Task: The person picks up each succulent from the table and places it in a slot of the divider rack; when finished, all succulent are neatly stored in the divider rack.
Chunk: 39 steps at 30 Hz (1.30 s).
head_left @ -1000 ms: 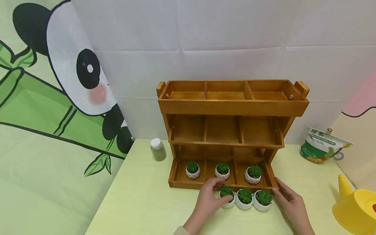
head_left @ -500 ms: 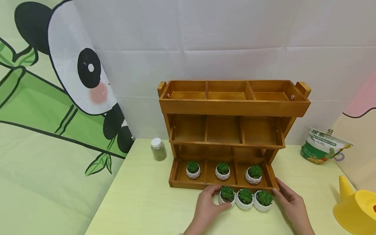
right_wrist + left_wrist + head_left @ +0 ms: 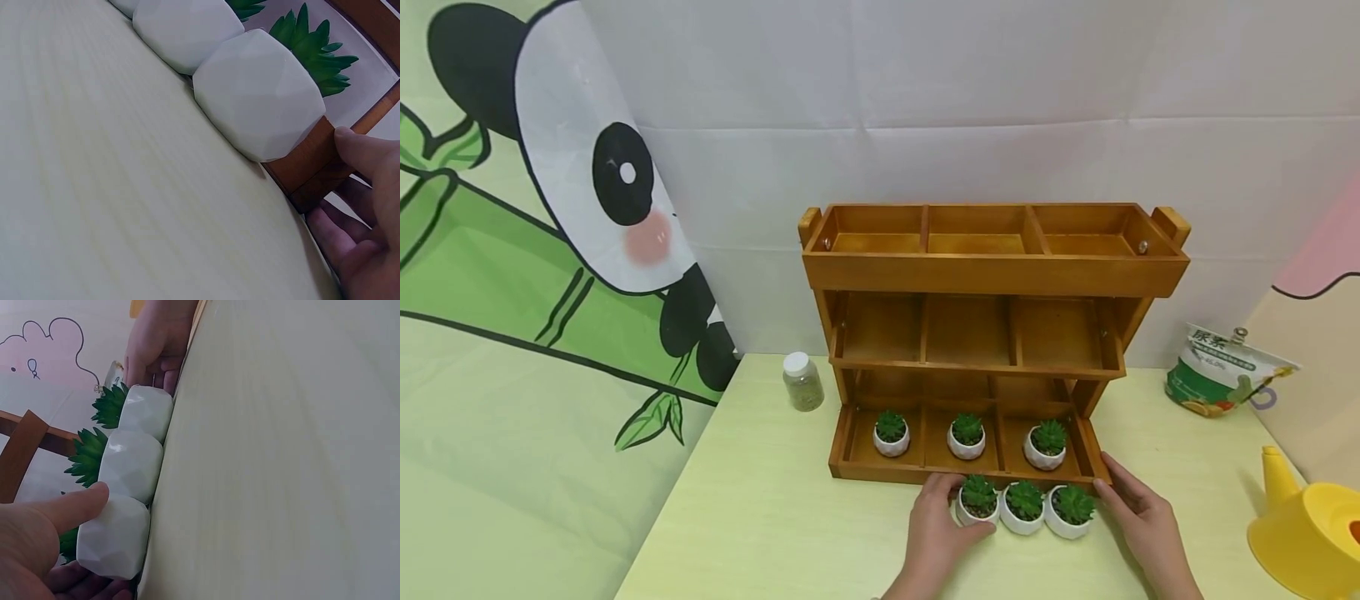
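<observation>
Three potted succulents in white faceted pots stand in a row on the table, against the front of a brown wooden shelf [image 3: 996, 276]. My left hand [image 3: 937, 533] holds the leftmost potted succulent [image 3: 978, 517], thumb at its front and fingers round its far left side. In the left wrist view, the thumb lies on that white pot [image 3: 112, 544]. Beside it are the middle potted succulent [image 3: 1022, 521] and the right potted succulent [image 3: 1067, 525]. My right hand [image 3: 1146, 521] pinches the shelf's lower right corner [image 3: 319, 150], thumb in front and fingers behind.
On the bottom tier sit three more potted succulents, one per compartment, including a left one [image 3: 891, 442]. A white-capped jar [image 3: 803, 383] stands left of the shelf. To the right are a clipped bag [image 3: 1217, 375] and a yellow watering can [image 3: 1303, 525].
My left hand has drawn back from over the leftmost pot and shelf edge, and its fingers have settled round that pot's left side. My right hand stays at the shelf corner.
</observation>
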Motion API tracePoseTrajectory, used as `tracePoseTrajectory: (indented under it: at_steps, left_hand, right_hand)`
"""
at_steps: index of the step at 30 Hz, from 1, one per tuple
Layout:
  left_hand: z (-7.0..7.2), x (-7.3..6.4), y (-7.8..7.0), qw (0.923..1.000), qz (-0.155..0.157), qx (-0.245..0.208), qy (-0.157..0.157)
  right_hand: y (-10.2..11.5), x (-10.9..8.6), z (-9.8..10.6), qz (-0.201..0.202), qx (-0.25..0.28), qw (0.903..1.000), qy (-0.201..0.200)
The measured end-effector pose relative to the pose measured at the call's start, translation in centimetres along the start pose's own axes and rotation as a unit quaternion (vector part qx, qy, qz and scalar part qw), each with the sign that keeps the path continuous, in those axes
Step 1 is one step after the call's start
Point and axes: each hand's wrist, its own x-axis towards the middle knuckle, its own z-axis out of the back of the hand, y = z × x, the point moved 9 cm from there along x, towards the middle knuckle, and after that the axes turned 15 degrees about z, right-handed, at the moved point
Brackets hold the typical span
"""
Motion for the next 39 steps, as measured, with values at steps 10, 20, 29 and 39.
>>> tracePoseTrajectory:
  at_steps: [10, 20, 29, 39]
  left_hand:
    - [-0.07, -0.09, 0.18, 0.9998, 0.015, -0.013, 0.002]
    - [-0.05, -0.08, 0.24, 0.9992, 0.007, -0.034, 0.022]
    - [-0.23, -0.01, 0.56, 0.9974, 0.015, -0.055, 0.044]
    - [0.31, -0.24, 0.02, 0.9979, 0.003, -0.049, 0.041]
  right_hand:
    - [0.07, 0.07, -0.07, 0.004, -0.009, 0.9999, 0.002]
    - [0.12, 0.13, 0.04, 0.016, 0.006, 0.9998, -0.005]
    - [0.28, 0.08, 0.13, 0.021, -0.004, 0.9997, -0.007]
    - [0.16, 0.15, 0.18, 0.027, 0.002, 0.9996, -0.008]
